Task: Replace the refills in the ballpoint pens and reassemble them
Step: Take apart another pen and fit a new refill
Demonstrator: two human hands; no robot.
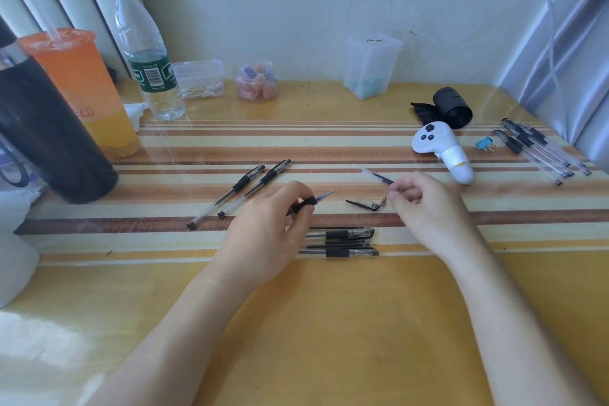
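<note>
Now, refill in right hand

table: yellow, band of brown, cream and orange stripes | loose pens: clear barrels, black grips and caps | held pen: black grip, clear tip | refill: clear, part black | cup: orange fading to yellow | bottle: clear, green label | controller: white, black buttons | binder clip: blue | roll: black
</note>
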